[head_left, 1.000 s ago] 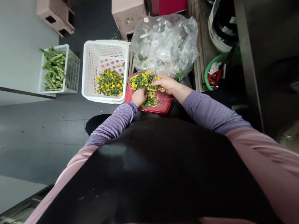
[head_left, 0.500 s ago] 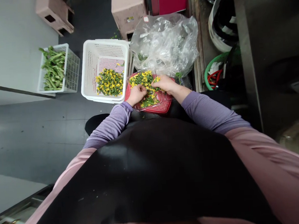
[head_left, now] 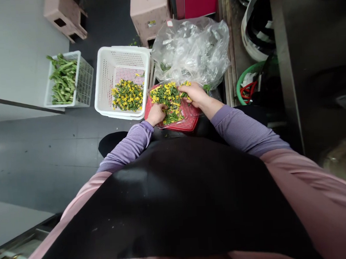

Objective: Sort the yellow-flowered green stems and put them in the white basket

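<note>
A clear plastic tray [head_left: 164,125] sits on a red basket [head_left: 187,125] in front of my apron. It holds small green stalks with yellow flowers [head_left: 171,94]. My right hand [head_left: 196,94] is closed round a small bunch of these flower stalks at the tray's right side. My left hand [head_left: 156,114] is at the tray's near left edge, its fingers bent down among the flowers. What those fingertips pinch, if anything, is hidden. More of the same flower stalks lie in a white plastic basket [head_left: 105,81] to the left.
A large clear plastic bag [head_left: 191,50] lies just beyond the tray. Green stems fill a smaller white basket [head_left: 83,82] at far left. Pink stools [head_left: 149,9] stand behind. On the right are a green tub [head_left: 241,88] with red-handled items and a dark counter [head_left: 312,58].
My left hand has shifted slightly left and down, its fingers turned further into the flowers. In my right hand, more of the flower bunch now shows above and below the fingers.
</note>
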Demonstrator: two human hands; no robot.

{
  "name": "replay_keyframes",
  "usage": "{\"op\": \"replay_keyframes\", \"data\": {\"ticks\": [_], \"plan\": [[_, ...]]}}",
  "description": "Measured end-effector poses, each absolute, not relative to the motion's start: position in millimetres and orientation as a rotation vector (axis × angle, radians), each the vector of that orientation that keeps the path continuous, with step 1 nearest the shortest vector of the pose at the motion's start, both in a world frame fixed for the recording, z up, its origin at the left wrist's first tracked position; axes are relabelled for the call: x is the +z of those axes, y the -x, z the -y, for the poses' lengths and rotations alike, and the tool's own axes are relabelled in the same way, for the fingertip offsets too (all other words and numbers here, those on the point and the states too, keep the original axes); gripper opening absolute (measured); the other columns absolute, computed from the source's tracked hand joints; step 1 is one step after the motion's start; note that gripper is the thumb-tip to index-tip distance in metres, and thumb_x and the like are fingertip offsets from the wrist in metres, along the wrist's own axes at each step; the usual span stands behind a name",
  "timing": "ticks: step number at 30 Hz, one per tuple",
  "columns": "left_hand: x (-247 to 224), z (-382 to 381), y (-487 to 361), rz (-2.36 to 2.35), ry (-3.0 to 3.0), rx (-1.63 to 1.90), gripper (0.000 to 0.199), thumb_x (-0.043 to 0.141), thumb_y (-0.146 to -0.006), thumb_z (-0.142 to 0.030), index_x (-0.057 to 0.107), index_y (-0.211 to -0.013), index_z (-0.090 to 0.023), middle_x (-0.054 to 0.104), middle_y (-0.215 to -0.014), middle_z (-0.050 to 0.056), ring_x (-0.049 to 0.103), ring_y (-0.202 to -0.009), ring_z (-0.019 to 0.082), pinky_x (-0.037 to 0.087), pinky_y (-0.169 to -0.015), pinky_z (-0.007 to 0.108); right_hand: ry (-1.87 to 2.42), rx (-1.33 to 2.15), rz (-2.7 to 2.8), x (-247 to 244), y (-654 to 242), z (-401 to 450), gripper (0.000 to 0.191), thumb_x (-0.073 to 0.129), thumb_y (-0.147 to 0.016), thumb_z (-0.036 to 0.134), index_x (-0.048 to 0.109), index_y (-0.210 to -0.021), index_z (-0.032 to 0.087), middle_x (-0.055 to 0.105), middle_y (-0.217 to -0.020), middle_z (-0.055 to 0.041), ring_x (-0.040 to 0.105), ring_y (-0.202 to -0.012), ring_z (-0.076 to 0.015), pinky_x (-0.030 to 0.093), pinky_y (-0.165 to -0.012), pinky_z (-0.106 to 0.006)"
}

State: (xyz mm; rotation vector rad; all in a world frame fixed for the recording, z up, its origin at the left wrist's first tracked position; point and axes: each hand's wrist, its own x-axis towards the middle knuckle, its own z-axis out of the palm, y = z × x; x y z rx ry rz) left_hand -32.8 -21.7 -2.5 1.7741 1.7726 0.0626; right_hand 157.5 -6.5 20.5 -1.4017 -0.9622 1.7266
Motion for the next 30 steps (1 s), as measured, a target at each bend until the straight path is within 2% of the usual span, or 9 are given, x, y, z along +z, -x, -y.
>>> {"op": "replay_keyframes", "data": {"ticks": [3,5,8,13,16,18,20,25,30], "plan": [[-12,20,25,-1.815,-2.013,-0.196,0.026,0.059,-0.088,-0.016,0.076,-0.106,-0.015,0.072,-0.114,0.016,0.069,-0.108,0.027,0.052,-0.097,0.034,1.39,1.705,0.819,23,-157,5,0.019,0.071,-0.077,0.02,0.054,-0.084,0.02,0.053,-0.062,0.0025,0.035,-0.044,-0.0056,0.02,-0.036,-0.019],[-19,17,17,-1.806,-2.071,-0.331,0.031,0.052,-0.093,-0.022,0.074,-0.113,-0.012,0.072,-0.116,0.02,0.069,-0.11,0.03,0.052,-0.096,0.037,1.386,1.745,0.792,23,-156,6,0.018,0.07,-0.075,0.016,0.053,-0.081,0.019,0.058,-0.065,0.0009,0.034,-0.043,-0.0039,0.016,-0.035,-0.018],[-26,11,12,-1.828,-2.07,-0.348,0.031,0.05,-0.093,-0.019,0.072,-0.113,-0.011,0.073,-0.116,0.022,0.07,-0.108,0.03,0.052,-0.093,0.038,1.388,1.77,0.779,21,-155,6,0.02,0.069,-0.072,0.013,0.051,-0.077,0.019,0.056,-0.062,0.0024,0.033,-0.041,-0.0028,0.016,-0.035,-0.018],[-27,3,29,-1.835,-1.82,0.058,0.005,0.067,-0.08,-0.015,0.071,-0.081,-0.015,0.076,-0.087,0.011,0.07,-0.085,0.021,0.052,-0.081,0.027,1.387,1.76,0.761,16,-156,4,0.018,0.069,-0.071,0.01,0.053,-0.078,0.018,0.047,-0.055,0.0053,0.034,-0.041,-0.0042,0.016,-0.035,-0.019],[-14,4,40,-1.739,-1.478,0.366,0.01,0.068,-0.08,-0.016,0.065,-0.07,-0.016,0.062,-0.058,0.0,0.054,-0.054,0.011,0.046,-0.06,0.022,1.401,1.769,0.801,11,-155,5,0.022,0.074,-0.072,0.012,0.056,-0.081,0.019,0.046,-0.054,0.0063,0.035,-0.041,-0.0049,0.017,-0.035,-0.019],[0,8,40,-1.645,-1.267,0.483,0.012,0.067,-0.082,-0.019,0.063,-0.071,-0.016,0.05,-0.049,-0.005,0.041,-0.042,0.007,0.037,-0.049,0.02,1.392,1.797,0.846,7,-153,8,0.027,0.081,-0.071,0.016,0.059,-0.086,0.02,0.05,-0.056,0.0063,0.035,-0.04,-0.0048,0.018,-0.035,-0.02],[14,12,34,-1.545,-1.195,0.561,0.012,0.069,-0.082,-0.018,0.062,-0.072,-0.015,0.05,-0.049,-0.006,0.04,-0.04,0.005,0.033,-0.045,0.018,1.38,1.825,0.887,3,-150,11,0.03,0.085,-0.07,0.02,0.061,-0.087,0.021,0.055,-0.059,0.0052,0.037,-0.041,-0.0053,0.02,-0.035,-0.021],[36,20,9,-1.447,-1.265,0.603,0.011,0.068,-0.081,-0.009,0.06,-0.075,-0.015,0.059,-0.056,-0.004,0.051,-0.044,0.005,0.038,-0.047,0.016,1.311,1.822,0.874,4,-145,18,0.023,0.082,-0.075,0.021,0.064,-0.088,0.021,0.064,-0.066,0.0014,0.047,-0.047,-0.0071,0.024,-0.036,-0.02],[39,24,5,-1.367,-1.139,0.578,0.008,0.067,-0.084,-0.012,0.062,-0.079,-0.013,0.07,-0.072,0.0,0.049,-0.042,0.003,0.037,-0.044,0.017,1.313,1.794,0.813,11,-147,17,0.018,0.078,-0.079,0.021,0.061,-0.087,0.02,0.061,-0.061,0.0028,0.045,-0.044,-0.0061,0.024,-0.037,-0.019]]}}
